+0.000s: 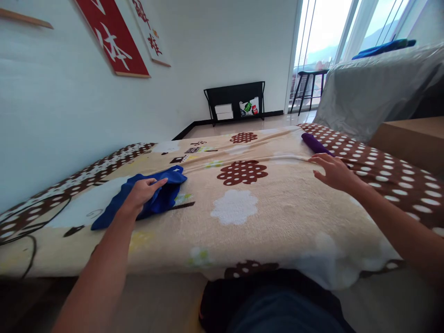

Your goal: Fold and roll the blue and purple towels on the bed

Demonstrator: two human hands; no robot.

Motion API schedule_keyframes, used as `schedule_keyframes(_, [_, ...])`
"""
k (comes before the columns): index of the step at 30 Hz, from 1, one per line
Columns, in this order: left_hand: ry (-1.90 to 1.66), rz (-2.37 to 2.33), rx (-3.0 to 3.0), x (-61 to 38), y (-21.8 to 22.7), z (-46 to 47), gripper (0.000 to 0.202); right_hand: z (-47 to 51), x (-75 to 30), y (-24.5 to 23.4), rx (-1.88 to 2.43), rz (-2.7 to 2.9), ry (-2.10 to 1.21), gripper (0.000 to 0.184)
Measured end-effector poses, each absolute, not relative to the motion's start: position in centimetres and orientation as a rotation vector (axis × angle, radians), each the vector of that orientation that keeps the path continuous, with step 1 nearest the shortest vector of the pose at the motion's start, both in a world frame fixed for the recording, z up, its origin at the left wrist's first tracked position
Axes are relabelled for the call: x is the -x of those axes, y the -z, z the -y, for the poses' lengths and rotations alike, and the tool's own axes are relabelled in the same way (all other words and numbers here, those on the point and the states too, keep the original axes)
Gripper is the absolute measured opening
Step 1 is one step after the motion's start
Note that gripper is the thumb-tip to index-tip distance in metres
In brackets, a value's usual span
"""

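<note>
While my left hand (144, 192) pinches the blue cloth (163, 199), rumpled at left on the patterned blanket (277, 212) and seemingly outstanding, my right hand (333, 171), fingers spread, grasps nothing beside the purple roll (314, 143), far right, seemingly finished.

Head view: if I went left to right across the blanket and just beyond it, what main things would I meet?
Blue cloth → brown dotted flowers on the blanket → right hand → brown box.
</note>
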State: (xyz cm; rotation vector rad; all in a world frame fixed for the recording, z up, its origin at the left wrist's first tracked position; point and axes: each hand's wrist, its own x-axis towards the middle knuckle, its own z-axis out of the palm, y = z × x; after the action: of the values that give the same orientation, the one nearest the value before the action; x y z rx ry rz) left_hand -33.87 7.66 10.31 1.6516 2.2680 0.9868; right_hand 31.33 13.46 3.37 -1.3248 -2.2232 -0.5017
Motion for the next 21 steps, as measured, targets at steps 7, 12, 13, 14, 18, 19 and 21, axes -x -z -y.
schedule_keyframes(7, [-0.820, -2.200, -1.884, 31.8, -11.2, -6.5, 0.048, -12.1, -28.9, -4.1, 1.282, 2.347, 0.438, 0.035])
schedule_keyframes(12, [-0.752, -2.326, -1.995, 31.3, -13.1, -6.5, 0.041, -11.4, -27.8, -4.4, 1.251, 2.434, 0.375, 0.038])
schedule_keyframes(13, [-0.796, -2.378, -1.993, 31.5, -13.9, -6.8, 0.039, -11.4, -27.8, -4.4, 1.247, 2.441, 0.370, 0.038])
schedule_keyframes(14, [-0.859, -2.440, -1.981, 31.7, -14.8, -7.0, 0.037, -11.3, -27.9, -4.4, 1.247, 2.445, 0.365, 0.038])
schedule_keyframes(18, [-1.131, -2.709, -1.845, 33.6, -19.2, -8.8, 0.037, -11.4, -28.1, -4.2, 1.251, 2.445, 0.334, 0.037])
schedule_keyframes(19, [-1.161, -2.769, -1.812, 34.1, -20.4, -9.4, 0.040, -11.5, -28.1, -4.1, 1.252, 2.441, 0.326, 0.037])
schedule_keyframes(21, [-1.181, -2.849, -1.794, 34.9, -22.5, -10.5, 0.049, -11.5, -28.0, -4.0, 1.251, 2.436, 0.309, 0.037])
